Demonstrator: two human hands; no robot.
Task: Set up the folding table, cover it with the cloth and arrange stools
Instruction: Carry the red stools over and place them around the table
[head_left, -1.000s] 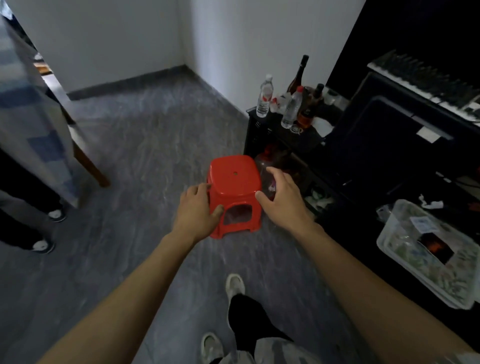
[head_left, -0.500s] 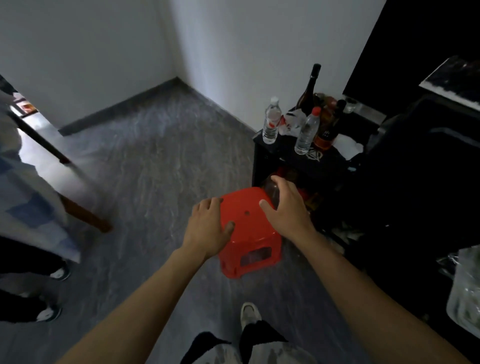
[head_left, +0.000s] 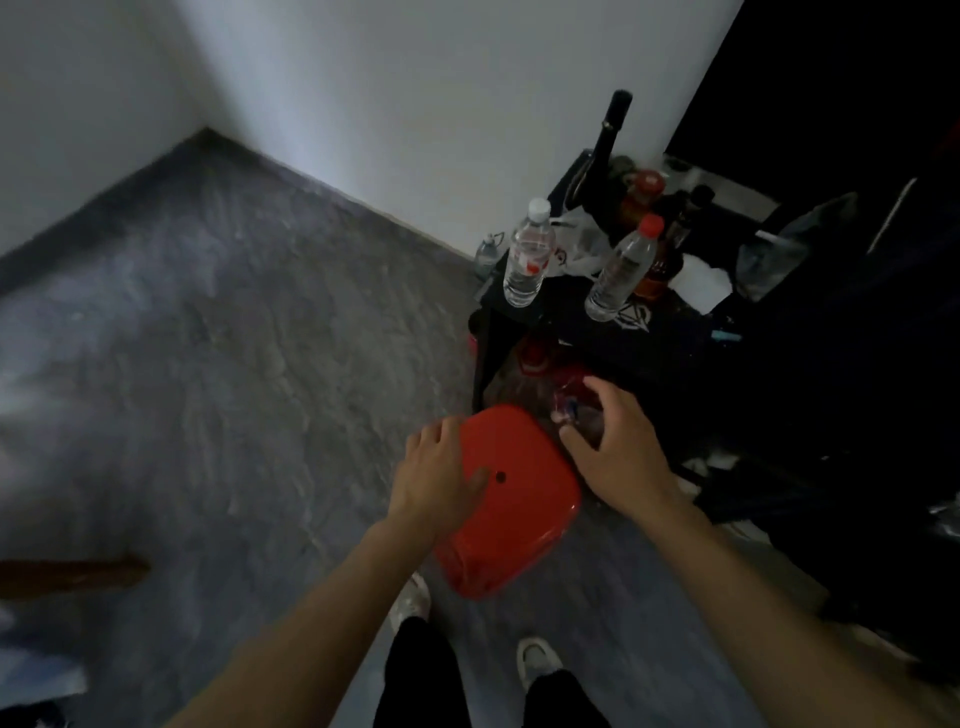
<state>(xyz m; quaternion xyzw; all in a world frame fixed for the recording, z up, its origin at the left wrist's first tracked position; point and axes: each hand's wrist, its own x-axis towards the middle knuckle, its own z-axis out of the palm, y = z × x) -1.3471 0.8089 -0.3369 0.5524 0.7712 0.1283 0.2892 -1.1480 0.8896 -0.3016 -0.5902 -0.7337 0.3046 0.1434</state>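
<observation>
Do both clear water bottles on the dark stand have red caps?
No; the white-capped bottle stands left of the red-capped bottle.

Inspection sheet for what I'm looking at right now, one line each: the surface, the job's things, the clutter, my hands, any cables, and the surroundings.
Surface: grey floor, streaked pattern.
Job's things: red stool between both hands; whether it touches the floor cannot be told. Table and cloth not plainly seen; a blurred brown leg at the left edge.
Clutter: white-capped water bottle, red-capped water bottle and dark bottle on a black stand.
Hands: left hand grips the stool's left side, thumb on top; right hand at its right edge, grip unclear.
Cables: nothing seen.
Surroundings: white walls meeting in a corner; dark furniture at right.
</observation>
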